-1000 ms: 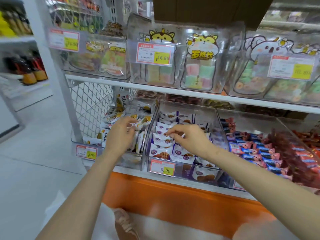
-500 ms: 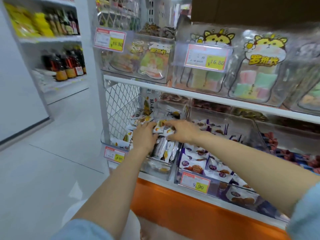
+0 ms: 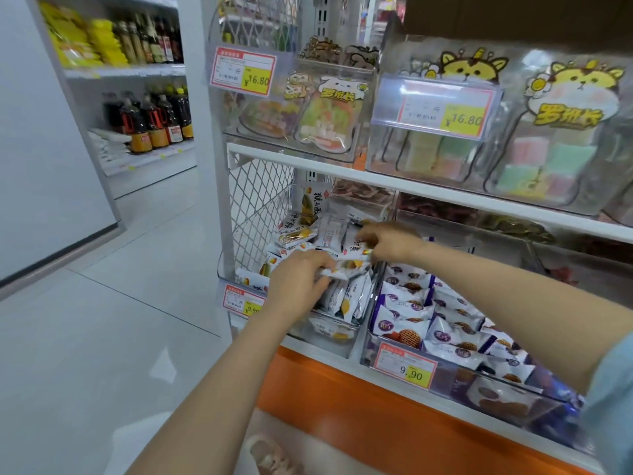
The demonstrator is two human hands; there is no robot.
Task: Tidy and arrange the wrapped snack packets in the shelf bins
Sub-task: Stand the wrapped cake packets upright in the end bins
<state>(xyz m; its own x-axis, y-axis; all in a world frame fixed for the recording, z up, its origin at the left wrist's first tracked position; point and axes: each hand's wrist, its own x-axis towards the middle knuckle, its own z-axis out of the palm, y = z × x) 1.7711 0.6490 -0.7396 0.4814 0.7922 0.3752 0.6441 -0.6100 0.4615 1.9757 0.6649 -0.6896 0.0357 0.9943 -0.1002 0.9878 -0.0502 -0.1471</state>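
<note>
A shopper's left hand (image 3: 298, 282) is curling its fingers around white-and-yellow snack packets (image 3: 346, 267) at the top of a heap, while the right hand (image 3: 390, 240), reaching in from the other side, is pinching the packets just above between thumb and fingertips. Whether both hands are gripping one packet is hard to tell. The heap is lying loose and slanted in a clear plastic bin (image 3: 337, 339) at the left end of the lower shelf, with a red-and-yellow price tag (image 3: 243, 301) clipped to its front. Just beside it on the right, a second clear bin (image 3: 368, 347) is holding purple-and-white biscuit packets (image 3: 424, 320) behind a tag reading 9.90 (image 3: 406, 368). A white wire mesh panel (image 3: 257, 207) is closing off the shelf's end, and an orange base panel (image 3: 342, 399) is running beneath. Above the white shelf edge (image 3: 342, 173), cartoon-printed candy bags (image 3: 329, 108) are standing in clear bins marked 16.80 (image 3: 244, 72). Pale glossy floor tiles (image 3: 102, 320) are stretching away to the left toward another rack, where dark sauce bottles (image 3: 147, 121) are lined up below yellow packs (image 3: 82, 42).
</note>
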